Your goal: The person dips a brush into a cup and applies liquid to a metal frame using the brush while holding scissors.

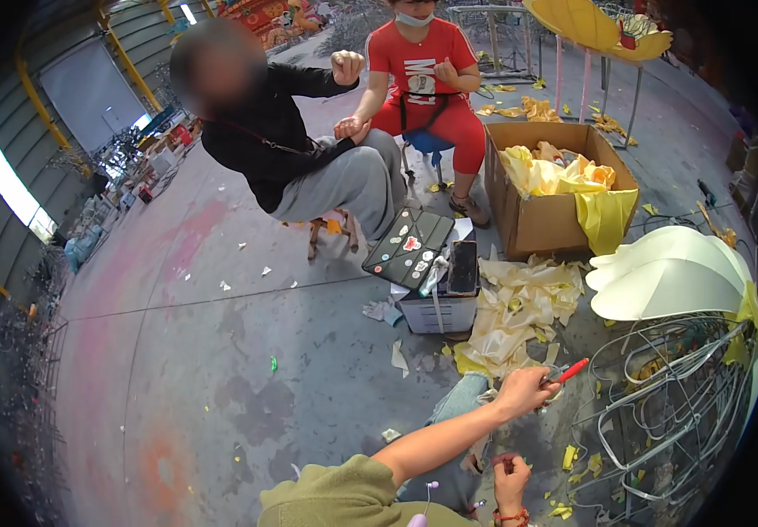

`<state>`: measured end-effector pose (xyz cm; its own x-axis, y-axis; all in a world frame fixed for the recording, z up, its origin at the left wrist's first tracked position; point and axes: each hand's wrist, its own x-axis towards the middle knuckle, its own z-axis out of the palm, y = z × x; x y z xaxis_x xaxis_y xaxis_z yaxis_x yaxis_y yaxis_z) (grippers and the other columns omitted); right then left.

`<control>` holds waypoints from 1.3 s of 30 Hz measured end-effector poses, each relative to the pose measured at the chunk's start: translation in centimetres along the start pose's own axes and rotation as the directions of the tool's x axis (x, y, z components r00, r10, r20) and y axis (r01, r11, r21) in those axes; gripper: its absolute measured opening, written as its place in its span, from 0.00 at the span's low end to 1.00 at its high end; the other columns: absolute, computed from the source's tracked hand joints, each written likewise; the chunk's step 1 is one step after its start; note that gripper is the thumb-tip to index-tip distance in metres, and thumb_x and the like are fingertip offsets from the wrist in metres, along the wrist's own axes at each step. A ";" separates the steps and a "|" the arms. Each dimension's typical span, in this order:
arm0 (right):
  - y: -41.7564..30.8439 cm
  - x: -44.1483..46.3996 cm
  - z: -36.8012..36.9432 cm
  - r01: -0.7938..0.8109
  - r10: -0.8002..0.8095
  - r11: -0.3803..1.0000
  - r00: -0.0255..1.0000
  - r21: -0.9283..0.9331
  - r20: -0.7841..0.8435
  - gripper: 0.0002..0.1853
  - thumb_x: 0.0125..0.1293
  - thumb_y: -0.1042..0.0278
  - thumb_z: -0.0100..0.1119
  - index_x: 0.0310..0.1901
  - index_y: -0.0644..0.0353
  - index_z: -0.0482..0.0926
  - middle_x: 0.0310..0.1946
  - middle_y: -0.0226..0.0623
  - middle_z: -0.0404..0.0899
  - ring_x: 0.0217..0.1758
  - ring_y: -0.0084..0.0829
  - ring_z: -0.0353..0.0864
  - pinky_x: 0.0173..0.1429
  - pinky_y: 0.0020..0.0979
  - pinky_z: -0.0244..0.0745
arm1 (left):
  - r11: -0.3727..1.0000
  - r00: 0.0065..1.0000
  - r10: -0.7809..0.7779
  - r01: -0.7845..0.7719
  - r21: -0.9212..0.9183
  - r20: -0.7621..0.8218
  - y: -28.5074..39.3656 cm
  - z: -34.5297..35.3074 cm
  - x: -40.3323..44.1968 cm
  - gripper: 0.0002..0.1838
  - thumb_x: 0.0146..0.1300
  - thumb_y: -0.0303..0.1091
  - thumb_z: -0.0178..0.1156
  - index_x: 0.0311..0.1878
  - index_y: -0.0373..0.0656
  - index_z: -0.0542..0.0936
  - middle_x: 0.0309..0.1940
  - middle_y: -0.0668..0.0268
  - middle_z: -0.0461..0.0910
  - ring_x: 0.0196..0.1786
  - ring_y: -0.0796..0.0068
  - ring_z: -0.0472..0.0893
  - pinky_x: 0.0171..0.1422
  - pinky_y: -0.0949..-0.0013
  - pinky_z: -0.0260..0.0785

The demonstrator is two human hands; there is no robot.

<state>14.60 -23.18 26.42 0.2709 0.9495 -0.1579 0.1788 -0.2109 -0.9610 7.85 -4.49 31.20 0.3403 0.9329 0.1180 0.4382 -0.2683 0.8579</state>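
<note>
My left hand (524, 393) reaches out from a green sleeve, its fingers closed around a slim tool with a red end (574, 370); the tool's kind is unclear. Below it, near the bottom edge, my right hand (511, 483) has curled fingers and a red bracelet at the wrist. Something small and dark reddish shows at those fingertips, too small to name. To the right of both hands stands a wire frame (660, 413) of bent metal rods. A pale, petal-shaped cover (668, 274) sits over its top, with yellow fabric at its edge.
Cream fabric (528, 303) lies on the floor beside a box (438, 314) bearing a stickered tablet case (409, 246) and a phone (462, 267). Behind stands a cardboard box (554, 220) of yellow cloth. Two people sit ahead, one in black (265, 132), one in red (423, 79). Scraps litter the floor.
</note>
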 end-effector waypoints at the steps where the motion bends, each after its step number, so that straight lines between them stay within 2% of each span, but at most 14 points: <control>1: 0.1 -0.1 -0.2 0.010 -0.010 1.000 1.000 -0.016 -0.003 0.07 0.52 0.75 0.63 0.25 0.66 0.75 0.15 0.26 0.68 0.19 0.15 0.63 0.23 0.21 0.58 | 1.000 1.000 -0.007 0.007 -0.007 0.005 0.1 0.2 -0.4 0.19 0.56 0.46 0.61 0.25 0.38 0.72 0.21 0.56 0.75 0.27 0.53 0.76 0.31 0.58 0.64; 12: 0.4 -0.3 0.0 0.075 -0.075 0.992 0.997 -0.100 0.007 0.08 0.52 0.73 0.62 0.22 0.67 0.74 0.13 0.34 0.68 0.18 0.23 0.64 0.24 0.28 0.59 | 1.000 1.000 0.000 0.000 0.012 0.001 0.0 0.0 -1.0 0.18 0.56 0.45 0.61 0.25 0.38 0.72 0.21 0.56 0.74 0.26 0.54 0.76 0.31 0.58 0.64; 20: -0.2 -0.3 -0.3 0.034 -0.032 0.994 0.999 -0.101 0.014 0.10 0.51 0.74 0.63 0.19 0.65 0.71 0.12 0.32 0.66 0.16 0.23 0.62 0.23 0.28 0.58 | 1.000 1.000 0.021 -0.021 -0.005 0.001 -0.1 0.2 -1.0 0.17 0.56 0.44 0.61 0.25 0.38 0.73 0.21 0.55 0.74 0.27 0.53 0.76 0.31 0.58 0.64; 28: 1.3 0.3 0.1 0.094 -0.098 0.992 0.995 -0.084 -0.038 0.12 0.47 0.74 0.66 0.18 0.64 0.71 0.12 0.30 0.66 0.16 0.21 0.62 0.22 0.26 0.58 | 1.000 0.999 -0.029 0.029 -0.003 0.031 0.1 0.2 -1.0 0.19 0.57 0.47 0.61 0.26 0.39 0.73 0.21 0.55 0.75 0.27 0.53 0.76 0.31 0.57 0.64; 31: 0.6 0.3 -0.1 0.068 -0.064 0.994 0.997 -0.085 0.046 0.09 0.51 0.75 0.64 0.22 0.63 0.71 0.15 0.23 0.65 0.20 0.15 0.60 0.24 0.21 0.57 | 0.999 0.999 -0.033 0.034 -0.026 0.040 0.2 0.3 -1.3 0.19 0.56 0.48 0.61 0.26 0.39 0.73 0.20 0.55 0.75 0.26 0.53 0.76 0.31 0.57 0.64; 36: 0.3 0.5 -0.2 0.063 -0.061 0.997 0.997 -0.054 0.036 0.07 0.51 0.76 0.63 0.23 0.64 0.73 0.16 0.24 0.67 0.20 0.14 0.61 0.24 0.21 0.58 | 0.999 0.999 -0.033 0.033 -0.001 0.028 -0.1 0.3 -1.2 0.19 0.56 0.48 0.61 0.26 0.39 0.73 0.19 0.56 0.74 0.26 0.53 0.76 0.31 0.58 0.64; 39: 0.6 0.3 -0.3 0.149 -0.147 0.985 0.989 -0.090 0.036 0.06 0.52 0.76 0.61 0.23 0.64 0.74 0.16 0.23 0.68 0.20 0.14 0.62 0.25 0.20 0.58 | 0.999 0.997 -0.052 0.053 -0.012 0.049 0.3 0.1 -1.2 0.20 0.56 0.48 0.61 0.25 0.39 0.73 0.19 0.56 0.75 0.26 0.53 0.76 0.31 0.58 0.64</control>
<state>15.06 -23.07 25.89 0.2073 0.9780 -0.0236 0.3019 -0.0869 -0.9494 7.62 -5.65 31.27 0.3576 0.9326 0.0483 0.4458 -0.2159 0.8687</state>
